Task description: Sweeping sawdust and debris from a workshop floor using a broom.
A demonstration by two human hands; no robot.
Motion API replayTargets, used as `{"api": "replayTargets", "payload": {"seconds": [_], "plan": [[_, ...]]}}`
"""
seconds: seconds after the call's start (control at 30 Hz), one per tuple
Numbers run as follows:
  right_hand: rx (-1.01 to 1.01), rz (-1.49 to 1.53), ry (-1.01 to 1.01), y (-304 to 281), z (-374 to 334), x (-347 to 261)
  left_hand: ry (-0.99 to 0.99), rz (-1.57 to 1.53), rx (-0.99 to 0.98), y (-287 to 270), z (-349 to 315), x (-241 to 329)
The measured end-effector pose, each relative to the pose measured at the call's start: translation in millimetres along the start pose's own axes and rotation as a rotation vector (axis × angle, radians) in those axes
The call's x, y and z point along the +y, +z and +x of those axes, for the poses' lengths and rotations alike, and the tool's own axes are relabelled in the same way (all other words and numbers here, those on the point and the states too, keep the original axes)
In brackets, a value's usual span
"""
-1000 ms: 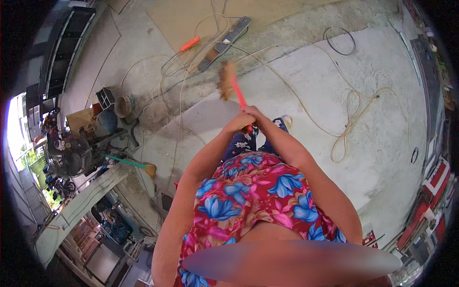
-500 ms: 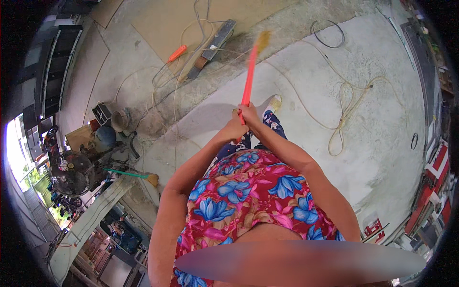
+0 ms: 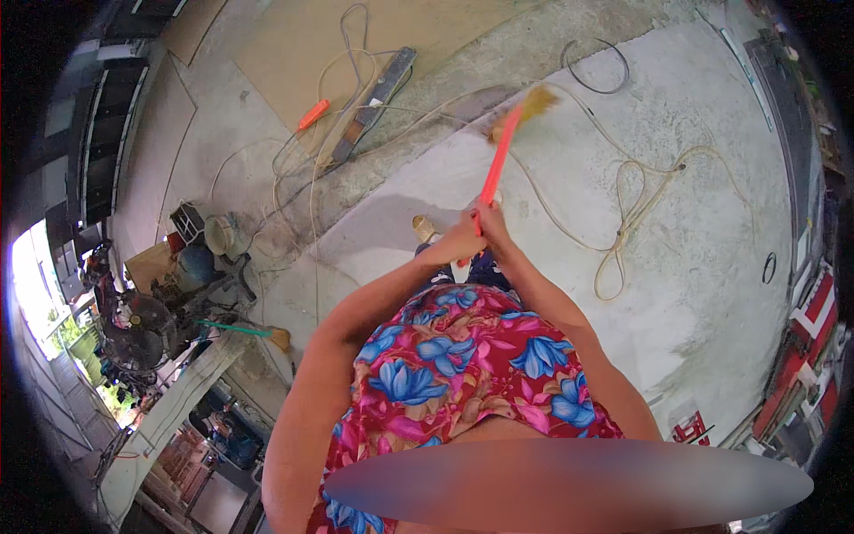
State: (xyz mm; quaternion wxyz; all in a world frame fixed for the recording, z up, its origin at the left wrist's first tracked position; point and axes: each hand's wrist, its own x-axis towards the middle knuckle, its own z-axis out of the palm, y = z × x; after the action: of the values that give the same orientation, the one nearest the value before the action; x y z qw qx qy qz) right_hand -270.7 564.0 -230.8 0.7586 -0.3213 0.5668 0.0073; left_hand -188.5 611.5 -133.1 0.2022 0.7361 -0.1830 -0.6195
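Observation:
My left hand (image 3: 460,242) and my right hand (image 3: 492,222) are both closed round the red handle of a broom (image 3: 501,167), held out in front of my body. The two hands sit close together near the handle's lower end in the picture, the right one a little farther along it. The broom's yellow-brown bristles (image 3: 534,105) are smeared by motion, over the edge between the pale and darker concrete. I cannot tell whether they touch the floor. A pale cord (image 3: 534,190) runs close by the bristles.
Looped pale cord (image 3: 626,222) and a black hose ring (image 3: 627,71) lie on the right floor. Farther left are a dark plank (image 3: 382,93) and an orange power socket (image 3: 313,114). A green-handled broom (image 3: 238,329), a fan (image 3: 133,329) and a bucket (image 3: 220,234) stand at left.
The broom's bristle end has swung right and nearer to me, and both hands have shifted right and slightly nearer. My left shoe now shows ahead of my body; before, the right one did.

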Motion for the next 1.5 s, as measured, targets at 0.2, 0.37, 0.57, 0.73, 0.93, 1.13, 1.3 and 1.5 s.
{"api": "replayTargets", "payload": {"seconds": [0.2, 0.37, 0.57, 0.73, 0.93, 1.13, 1.3, 1.5], "plan": [[-0.042, -0.029, 0.079, 62, 16, 20, -0.16, -0.025, 0.044, -38, -17, -31], [-0.174, 0.142, 0.407, 2, 83, 36, -0.141, -0.007, -0.196, -17, 71, -18], [0.195, 0.022, 0.115, 9, 19, 31, -0.113, -0.074, -0.271, -20, 26, -25], [0.172, -0.054, -0.048, 44, -7, 4, 0.125, -0.071, 0.017, 9, 16, -98], [-0.183, -0.14, 0.117, 64, 11, -1, -0.09, -0.107, 0.151, -1, 1, -77], [-0.347, -0.386, 0.201, 43, 56, 20, -0.168, -0.526, 0.158, -9, 23, -56], [-0.045, -0.178, 0.222, -10, 90, 59, -0.202, -0.277, -0.146, -13, 38, -42], [0.248, -0.412, -0.047, 31, 35, 33, 0.054, -0.402, -0.128, -11, 15, -84]]}}
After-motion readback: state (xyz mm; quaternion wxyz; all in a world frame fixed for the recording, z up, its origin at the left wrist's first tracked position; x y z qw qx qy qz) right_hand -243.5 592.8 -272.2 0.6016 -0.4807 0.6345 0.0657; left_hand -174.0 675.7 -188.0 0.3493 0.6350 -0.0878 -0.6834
